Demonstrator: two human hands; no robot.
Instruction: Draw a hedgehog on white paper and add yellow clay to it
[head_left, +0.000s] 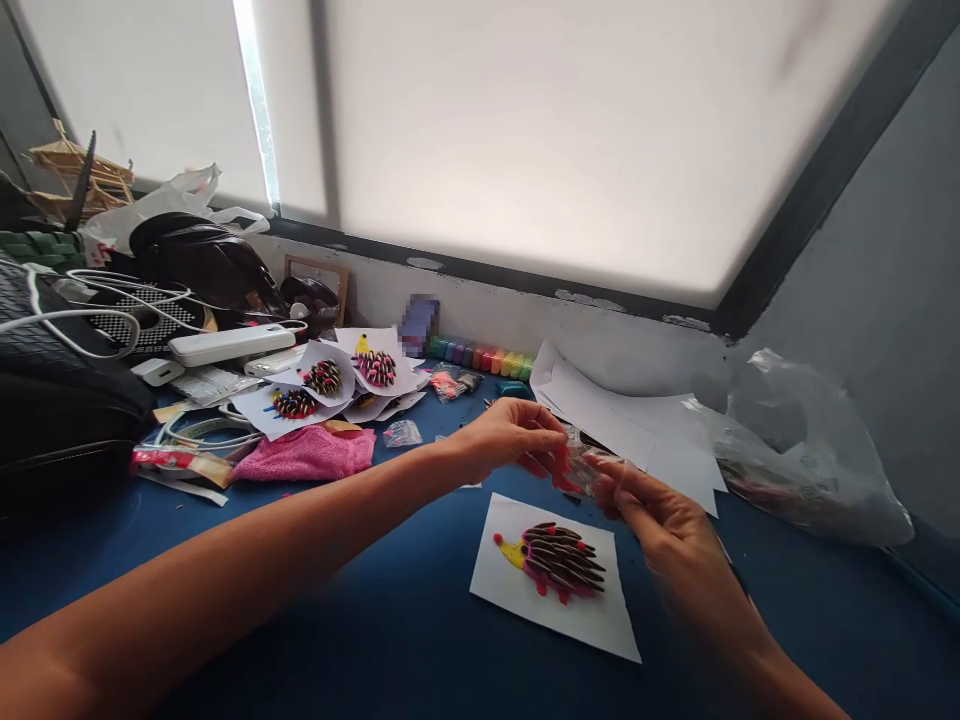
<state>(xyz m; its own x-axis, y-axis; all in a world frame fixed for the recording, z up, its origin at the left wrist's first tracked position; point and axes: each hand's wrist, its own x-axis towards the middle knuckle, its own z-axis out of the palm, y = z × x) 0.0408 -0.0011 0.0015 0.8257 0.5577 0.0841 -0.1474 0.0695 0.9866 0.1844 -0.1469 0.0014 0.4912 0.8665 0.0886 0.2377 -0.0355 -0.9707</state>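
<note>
A pale window blind (525, 140) glows above a deep-blue bench (337, 620), and near its front lies a square white paper card (510, 605), carrying a yellow-faced hedgehog figure (566, 565) with dark, slender spines. Beyond the card, white paper sheets (637, 420) spread out; well left of it sits a crumpled bright-pink cloth (307, 455).

All eyes on the action, up above the card's far edge! A small, crinkled clear plastic bag (583, 462) hangs between the two hands, with a soft-looking bright red lump (561, 470) at its left end. The left hand (517, 435) has thumb and fingertips pinched close around that red lump; the right hand (660, 515) has thumb and forefinger closed on the bag's other end. Whether the red sits inside the plastic or out, I can't tell.

The bag looks featherlight, limp and a touch slippery, best gripped by its edges; the lump should be soft, easily dented, so a light fingertip pinch suits it.
</note>
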